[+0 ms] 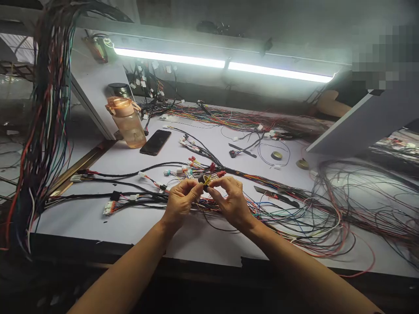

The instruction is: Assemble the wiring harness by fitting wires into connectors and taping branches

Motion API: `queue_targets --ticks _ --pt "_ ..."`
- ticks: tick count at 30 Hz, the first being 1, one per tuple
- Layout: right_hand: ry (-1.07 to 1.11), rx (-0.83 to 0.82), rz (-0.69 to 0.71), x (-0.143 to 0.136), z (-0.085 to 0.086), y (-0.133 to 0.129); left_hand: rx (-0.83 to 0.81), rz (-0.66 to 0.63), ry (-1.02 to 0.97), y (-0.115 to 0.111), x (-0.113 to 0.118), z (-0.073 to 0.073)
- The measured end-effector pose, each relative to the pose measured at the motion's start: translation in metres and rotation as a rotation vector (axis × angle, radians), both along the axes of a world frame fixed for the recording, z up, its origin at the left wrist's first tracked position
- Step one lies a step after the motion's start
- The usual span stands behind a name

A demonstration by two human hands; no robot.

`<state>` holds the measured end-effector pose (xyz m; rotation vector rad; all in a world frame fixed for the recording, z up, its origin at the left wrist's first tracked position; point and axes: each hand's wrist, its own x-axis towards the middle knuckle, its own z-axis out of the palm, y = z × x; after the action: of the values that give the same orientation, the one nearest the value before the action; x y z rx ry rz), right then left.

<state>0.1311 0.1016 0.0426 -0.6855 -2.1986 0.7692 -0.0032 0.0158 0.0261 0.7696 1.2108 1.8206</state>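
Note:
Between my two hands is a small roll of black tape (205,179) with a yellowish inner ring. My left hand (182,197) pinches its left side between thumb and fingers. My right hand (231,198) is closed at its right side, thumb and forefinger together; whether they grip the roll or its loose tape end is hard to see. Right behind and below the fingers runs a wire harness (258,178), partly wrapped in black. Red connectors (212,167) and white connectors (183,170) lie just beyond my fingertips. My hands hide part of the wires.
A bottle (126,124) and a phone (156,142) stand and lie at the back left. Tape rolls (276,155) and a dark-bladed cutter (277,196) are to the right. Loose wires (327,218) spread rightward; a thick wire bundle (49,109) hangs left. Someone's arm (332,104) shows behind.

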Motion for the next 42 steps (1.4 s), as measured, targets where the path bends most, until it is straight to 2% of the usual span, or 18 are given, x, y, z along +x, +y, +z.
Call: queue_targets --ticks 1,3,5,7,10,13,16,18,20,23,26,28,30,32,34,36,39,42 --pt "0.008 -0.048 0.058 0.001 0.0 0.004 -0.008 0.0 0.033 -0.001 0.001 0.001" --pt "0.008 -0.183 0.259 0.004 0.001 0.016 -0.013 -0.006 0.123 -0.002 0.002 0.003" --pt "-0.052 -0.381 0.51 0.009 0.004 0.032 0.003 -0.023 0.24 -0.002 0.003 0.003" --pt "-0.147 -0.581 0.677 0.013 0.009 0.05 0.043 -0.048 0.374 -0.003 0.005 0.003" --pt "-0.277 -0.782 0.729 0.014 0.017 0.075 0.1 -0.099 0.579 -0.003 0.007 0.004" --pt "-0.369 -0.834 0.743 0.006 0.028 0.087 0.133 -0.109 0.723 -0.003 0.008 0.003" --pt "-0.443 -0.846 0.686 -0.006 0.043 0.086 0.129 -0.064 0.771 -0.003 0.01 0.001" --pt "-0.501 -0.818 0.642 -0.012 0.054 0.082 0.077 -0.016 0.713 -0.003 0.012 -0.002" --pt "-0.54 -0.7 0.624 -0.015 0.067 0.077 -0.002 0.053 0.596 -0.002 0.014 -0.005" --pt "-0.634 -0.461 0.643 -0.017 0.086 0.069 -0.065 0.089 0.461 0.0 0.016 -0.007" --pt "-0.675 -0.11 0.647 -0.017 0.096 0.055 -0.074 0.033 0.356 0.003 0.014 -0.008" --pt "-0.62 0.225 0.624 -0.014 0.095 0.044 -0.072 0.025 0.273 0.004 0.011 -0.008" --pt "-0.538 0.51 0.598 -0.007 0.086 0.032 -0.054 0.062 0.236 0.004 0.008 -0.008" --pt "-0.431 0.652 0.564 0.003 0.071 0.022 -0.035 0.121 0.222 0.005 0.006 -0.008" --pt "-0.298 0.655 0.496 0.013 0.055 0.011 -0.028 0.148 0.188 0.007 0.005 -0.008" --pt "-0.19 0.57 0.364 0.02 0.041 -0.001 -0.023 0.151 0.149 0.008 0.006 -0.007" --pt "-0.131 0.332 0.153 0.017 0.028 -0.022 0.005 0.148 0.159 0.007 0.008 -0.005" --pt "-0.103 0.099 0.077 0.005 0.026 -0.032 0.045 0.104 0.223 0.003 0.008 -0.004"
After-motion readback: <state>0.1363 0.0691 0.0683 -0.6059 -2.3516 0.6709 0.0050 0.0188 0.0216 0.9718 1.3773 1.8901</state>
